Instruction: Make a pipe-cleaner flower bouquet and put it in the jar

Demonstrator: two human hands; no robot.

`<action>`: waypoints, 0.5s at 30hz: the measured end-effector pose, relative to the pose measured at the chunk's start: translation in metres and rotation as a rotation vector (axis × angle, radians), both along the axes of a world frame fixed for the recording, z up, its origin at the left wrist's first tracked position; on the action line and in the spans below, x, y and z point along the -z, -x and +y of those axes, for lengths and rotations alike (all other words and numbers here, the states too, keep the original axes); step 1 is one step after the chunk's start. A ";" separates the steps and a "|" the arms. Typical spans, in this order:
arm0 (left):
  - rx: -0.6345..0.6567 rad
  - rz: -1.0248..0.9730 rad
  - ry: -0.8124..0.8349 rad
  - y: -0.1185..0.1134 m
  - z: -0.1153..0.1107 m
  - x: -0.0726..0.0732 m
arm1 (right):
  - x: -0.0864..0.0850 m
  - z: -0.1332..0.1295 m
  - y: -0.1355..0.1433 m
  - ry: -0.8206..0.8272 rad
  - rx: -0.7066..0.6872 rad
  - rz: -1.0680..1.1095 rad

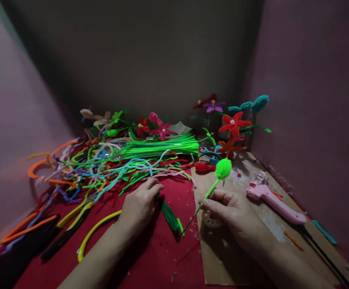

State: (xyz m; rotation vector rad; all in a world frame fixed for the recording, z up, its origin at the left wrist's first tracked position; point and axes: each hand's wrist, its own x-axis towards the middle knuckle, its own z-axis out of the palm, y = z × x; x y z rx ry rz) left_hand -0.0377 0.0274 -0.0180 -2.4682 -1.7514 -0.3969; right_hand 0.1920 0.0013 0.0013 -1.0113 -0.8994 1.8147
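Observation:
My right hand [227,208] pinches the stem of a bright green pipe-cleaner flower bud [223,169]. The bud is tilted up above the fingers. Its lower stem is a thin dark wire slanting down to the left. On the red cloth, my left hand [141,204] has its fingers curled at the narrow end of a dark green pipe-cleaner leaf [170,216]; the fingertips are partly hidden. A short bright green pipe-cleaner piece [180,226] is by the leaf's lower end.
A pink glue gun [278,202] lies on the brown board [219,257] at right. Behind are a green pipe-cleaner bundle [162,147], loose coloured pipe cleaners [126,172] and finished flowers [234,123]. Yellow-handled pliers [76,218] lie at left on the red cloth [150,261]. Walls close both sides.

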 end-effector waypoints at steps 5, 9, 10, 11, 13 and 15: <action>0.091 0.207 0.134 -0.001 -0.001 -0.005 | 0.000 -0.006 -0.003 -0.113 -0.028 -0.052; 0.079 0.308 0.136 -0.001 -0.002 -0.007 | -0.001 -0.002 -0.006 -0.190 0.024 -0.138; 0.055 0.314 0.149 0.000 -0.002 -0.007 | 0.000 0.000 -0.007 -0.221 0.042 -0.172; 0.027 0.312 0.169 0.001 -0.001 -0.007 | 0.002 0.002 -0.007 -0.241 0.055 -0.191; -0.023 0.286 0.206 0.003 0.000 -0.007 | 0.007 0.006 -0.009 -0.272 0.071 -0.206; -0.035 0.245 0.230 0.007 0.002 -0.006 | 0.011 0.009 -0.009 -0.291 0.081 -0.207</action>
